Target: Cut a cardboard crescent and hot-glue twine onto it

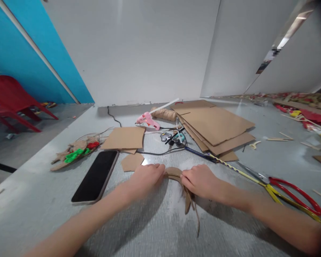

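Note:
A curved strip of brown cardboard (173, 171) spans the gap between my two hands, just above the grey table (139, 228). My left hand (151, 175) has its fingers closed on the strip's left end. Closed on the other end is my right hand (199, 180), with narrow brown strips and a thin string-like piece hanging below it. A small cut cardboard piece (132, 162) lies just beyond my left hand. Scissors with red and yellow handles (296, 194) rest beside my right forearm.
Left of my hands are a black phone (96, 176) and a craft piece with green and red bits (77, 151). Farther back lie a pink glue gun (149, 120), twine (164, 114), a cardboard square (124, 137) and stacked cardboard sheets (219, 125). Scraps litter the right side.

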Demonstrator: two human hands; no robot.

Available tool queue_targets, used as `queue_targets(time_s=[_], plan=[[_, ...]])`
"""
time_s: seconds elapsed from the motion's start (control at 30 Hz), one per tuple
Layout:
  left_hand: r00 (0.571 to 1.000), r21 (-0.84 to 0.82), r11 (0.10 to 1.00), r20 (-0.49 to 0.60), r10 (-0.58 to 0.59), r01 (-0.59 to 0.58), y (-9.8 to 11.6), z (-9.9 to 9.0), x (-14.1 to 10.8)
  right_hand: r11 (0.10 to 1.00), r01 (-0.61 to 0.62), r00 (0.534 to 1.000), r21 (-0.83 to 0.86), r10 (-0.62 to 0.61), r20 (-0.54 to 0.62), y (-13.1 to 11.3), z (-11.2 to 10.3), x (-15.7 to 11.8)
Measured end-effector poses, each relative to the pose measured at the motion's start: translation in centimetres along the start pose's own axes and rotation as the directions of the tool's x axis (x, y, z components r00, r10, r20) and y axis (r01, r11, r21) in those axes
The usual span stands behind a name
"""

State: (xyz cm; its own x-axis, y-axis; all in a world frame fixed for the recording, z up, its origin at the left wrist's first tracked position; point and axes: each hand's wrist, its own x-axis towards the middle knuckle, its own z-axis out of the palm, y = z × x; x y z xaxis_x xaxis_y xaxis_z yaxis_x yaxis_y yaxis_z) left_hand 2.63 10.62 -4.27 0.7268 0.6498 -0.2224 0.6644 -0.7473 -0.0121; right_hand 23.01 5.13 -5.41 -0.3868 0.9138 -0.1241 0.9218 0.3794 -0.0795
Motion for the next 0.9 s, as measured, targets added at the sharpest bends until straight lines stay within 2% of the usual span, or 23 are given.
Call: queue_targets(time_s=[0.1,0.2,0.33,0.43,0.5,0.53,0.6,0.63,0.7,0.73,0.8,0.9], plan=[[1.0,0.012,1.0,-0.001,-0.022,0.022,0.3,0.0,0.3,0.998,-0.025,1.0,-0.057,0.024,-0.017,-0.6,-0.2,0.4],[0.997,-0.03,0.997,-0.036,-0.072,0.071,0.4,0.3,0.5,0.997,-0.068,0.996,-0.039,0.066,-0.061,-0.4,-1.0,0.8],[0.986,-0.162,0.985,-0.144,-0.083,0.059,-0.2,1.0,0.4,0.985,-0.152,0.969,0.082,0.165,-0.184,2.3,-2.9,0.8],[0.991,-0.242,0.97,-0.119,-0.063,0.032,-0.8,1.2,0.2,0.961,-0.272,0.948,0.056,0.277,-0.159,5.1,-4.0,0.8],[0.993,-0.267,0.963,-0.099,-0.061,0.032,-1.1,1.2,-0.1,0.958,-0.288,0.94,-0.012,0.28,-0.195,6.0,-3.9,0.9],[0.993,-0.264,0.964,-0.096,-0.067,0.039,-1.2,1.2,-0.2,0.968,-0.25,0.939,-0.025,0.236,-0.25,6.1,-3.6,0.8],[0.993,-0.231,0.972,-0.088,-0.076,0.054,-1.4,1.0,-0.6,0.997,-0.08,0.943,-0.002,0.075,-0.325,5.4,-2.6,0.7],[0.994,-0.207,0.977,-0.085,-0.074,0.055,-1.5,0.9,-0.9,0.999,0.034,0.951,0.026,-0.024,-0.307,4.8,-1.9,0.5],[0.995,-0.162,0.985,-0.071,-0.075,0.063,-1.6,0.6,-1.7,0.968,0.233,0.961,0.097,-0.214,-0.172,3.5,-0.7,0.1],[0.994,-0.142,0.987,-0.06,-0.088,0.079,-1.7,0.4,-2.1,0.948,0.29,0.955,0.13,-0.278,-0.101,3.1,-0.2,-0.1],[0.988,-0.103,0.984,-0.039,-0.151,0.147,-1.9,0.1,-3.0,0.925,0.337,0.941,0.174,-0.338,-0.024,2.7,0.4,-0.7],[0.965,-0.068,0.963,-0.013,-0.262,0.261,-2.2,-0.2,-4.1,0.923,0.332,0.943,0.196,-0.332,-0.031,3.7,0.0,-1.9]])
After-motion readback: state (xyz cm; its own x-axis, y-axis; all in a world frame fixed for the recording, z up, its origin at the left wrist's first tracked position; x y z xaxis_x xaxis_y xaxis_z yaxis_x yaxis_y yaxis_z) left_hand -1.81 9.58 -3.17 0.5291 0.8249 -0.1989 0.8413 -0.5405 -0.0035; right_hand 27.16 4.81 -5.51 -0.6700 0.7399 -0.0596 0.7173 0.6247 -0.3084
